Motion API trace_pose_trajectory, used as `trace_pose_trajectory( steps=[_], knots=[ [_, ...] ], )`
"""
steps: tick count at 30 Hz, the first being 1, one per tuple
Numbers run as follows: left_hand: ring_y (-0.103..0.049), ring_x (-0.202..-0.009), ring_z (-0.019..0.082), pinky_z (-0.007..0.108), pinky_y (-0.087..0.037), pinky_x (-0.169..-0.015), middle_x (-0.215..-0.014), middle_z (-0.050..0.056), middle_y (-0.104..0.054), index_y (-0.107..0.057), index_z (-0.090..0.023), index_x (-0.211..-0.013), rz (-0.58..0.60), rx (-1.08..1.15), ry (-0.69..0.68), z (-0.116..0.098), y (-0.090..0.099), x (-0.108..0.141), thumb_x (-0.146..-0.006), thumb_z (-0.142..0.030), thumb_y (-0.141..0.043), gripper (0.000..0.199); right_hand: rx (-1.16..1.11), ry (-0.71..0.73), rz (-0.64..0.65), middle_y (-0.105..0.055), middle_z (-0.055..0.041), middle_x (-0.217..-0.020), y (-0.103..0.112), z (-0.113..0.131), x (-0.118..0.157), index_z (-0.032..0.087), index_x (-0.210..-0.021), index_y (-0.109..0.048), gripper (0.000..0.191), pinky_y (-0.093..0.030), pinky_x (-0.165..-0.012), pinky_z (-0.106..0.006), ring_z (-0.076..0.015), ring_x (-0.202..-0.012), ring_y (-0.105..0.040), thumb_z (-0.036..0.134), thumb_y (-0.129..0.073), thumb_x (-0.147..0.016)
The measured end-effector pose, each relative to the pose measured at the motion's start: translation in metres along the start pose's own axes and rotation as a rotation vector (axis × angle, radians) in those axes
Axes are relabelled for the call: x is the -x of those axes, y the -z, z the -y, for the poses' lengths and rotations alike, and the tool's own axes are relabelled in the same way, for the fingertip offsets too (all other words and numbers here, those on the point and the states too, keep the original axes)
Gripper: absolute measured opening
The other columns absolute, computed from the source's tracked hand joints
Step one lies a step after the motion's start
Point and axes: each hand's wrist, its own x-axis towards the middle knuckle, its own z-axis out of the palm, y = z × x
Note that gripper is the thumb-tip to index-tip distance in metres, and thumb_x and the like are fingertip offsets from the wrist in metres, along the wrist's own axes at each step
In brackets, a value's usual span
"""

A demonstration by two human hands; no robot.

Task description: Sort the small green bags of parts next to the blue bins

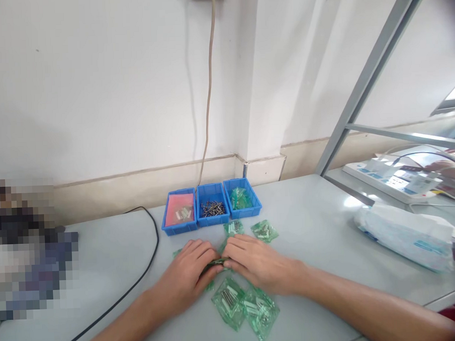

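Observation:
My left hand (189, 275) and my right hand (255, 263) meet at the fingertips in the middle of the grey table (311, 222). Together they pinch a small green plastic bag (216, 263) that lies between them. More green bags with small metal parts (241, 304) lie just in front of my hands. Two others (252, 230) rest beyond my right hand.
Three blue bins stand at the back: one with a pink sheet (179, 211), one with metal pins (213, 207), one with green bags (242, 197). A black cable (148, 263) curves on the left. A white wrapped pack (403, 236) and a metal frame (362, 81) are on the right.

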Motion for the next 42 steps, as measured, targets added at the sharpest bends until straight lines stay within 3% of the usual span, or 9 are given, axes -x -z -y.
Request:
trace_pose_trajectory(
  steps=[6, 11, 16, 19, 25, 32, 36, 42],
  knots=[
    [-0.064, -0.097, 0.025, 0.037, -0.053, -0.086, -0.108, 0.007, -0.069, -0.058, -0.022, -0.122, -0.049, 0.041, 0.063, -0.001, 0.001, 0.002, -0.111, -0.038, -0.054, 0.020, -0.230, -0.135, -0.070, -0.057, -0.0014, -0.097, 0.005, 0.003, 0.001, 0.022, -0.100, -0.051, 0.022, -0.046, -0.081, -0.031, -0.0178, -0.087, -0.055, 0.030, -0.040, -0.117],
    [-0.068, -0.092, 0.024, 0.036, -0.057, -0.082, -0.105, 0.006, -0.071, -0.059, -0.023, -0.121, -0.106, 0.045, 0.079, 0.001, 0.000, 0.003, -0.111, -0.036, -0.052, 0.017, -0.282, -0.176, -0.168, -0.059, -0.0023, -0.100, 0.002, -0.003, 0.000, 0.022, -0.105, -0.056, 0.022, -0.046, -0.082, -0.032, -0.0186, -0.090, -0.056, 0.032, -0.039, -0.117],
    [-0.071, -0.106, 0.026, 0.040, -0.061, -0.092, -0.129, 0.011, -0.070, -0.041, -0.025, -0.153, -0.212, 0.023, 0.020, 0.007, -0.007, 0.007, -0.111, -0.034, -0.053, 0.045, -0.337, -0.221, -0.204, -0.066, -0.0010, -0.105, 0.002, -0.003, -0.001, 0.025, -0.112, -0.057, 0.015, -0.045, -0.084, -0.031, -0.0179, -0.092, -0.060, 0.031, -0.043, -0.116],
    [-0.072, -0.107, 0.025, 0.041, -0.062, -0.095, -0.133, 0.011, -0.069, -0.033, -0.027, -0.160, -0.244, 0.020, 0.009, 0.009, -0.009, 0.009, -0.111, -0.033, -0.054, 0.054, -0.364, -0.268, -0.194, -0.066, 0.0021, -0.099, 0.004, 0.001, -0.001, 0.027, -0.118, -0.054, 0.008, -0.043, -0.079, -0.030, -0.0159, -0.082, -0.058, 0.028, -0.048, -0.114],
    [-0.069, -0.107, 0.024, 0.040, -0.061, -0.095, -0.131, 0.009, -0.068, -0.045, -0.028, -0.152, -0.240, 0.056, -0.020, 0.008, -0.007, 0.007, -0.108, -0.028, -0.058, 0.046, -0.408, -0.298, -0.188, -0.061, 0.0049, -0.087, 0.006, 0.004, 0.001, 0.029, -0.129, -0.046, 0.018, -0.039, -0.071, -0.028, -0.0155, -0.072, -0.053, 0.030, -0.049, -0.111],
    [-0.067, -0.110, 0.025, 0.039, -0.058, -0.095, -0.124, 0.010, -0.068, -0.051, -0.026, -0.143, -0.247, 0.026, -0.056, 0.009, -0.007, 0.006, -0.107, -0.024, -0.061, 0.038, -0.388, -0.238, -0.128, -0.060, 0.0046, -0.086, 0.009, 0.004, -0.002, 0.027, -0.112, -0.055, 0.007, -0.041, -0.072, -0.026, -0.0141, -0.073, -0.054, 0.028, -0.048, -0.112],
    [-0.067, -0.109, 0.025, 0.038, -0.056, -0.094, -0.122, 0.008, -0.069, -0.055, -0.025, -0.136, -0.275, 0.000, -0.067, 0.009, -0.005, 0.004, -0.106, -0.023, -0.060, 0.030, -0.374, -0.249, -0.111, -0.060, 0.0045, -0.085, 0.006, 0.003, -0.002, 0.026, -0.113, -0.057, 0.008, -0.042, -0.073, -0.026, -0.0141, -0.074, -0.054, 0.028, -0.049, -0.112],
    [-0.064, -0.093, 0.024, 0.036, -0.050, -0.084, -0.103, 0.006, -0.072, -0.063, -0.023, -0.117, -0.217, -0.042, -0.069, 0.006, -0.002, 0.001, -0.112, -0.026, -0.051, 0.014, -0.316, -0.129, -0.143, -0.064, -0.0031, -0.103, 0.002, 0.001, 0.002, 0.023, -0.110, -0.061, 0.031, -0.047, -0.083, -0.031, -0.0177, -0.090, -0.060, 0.040, -0.037, -0.118]
  ],
)
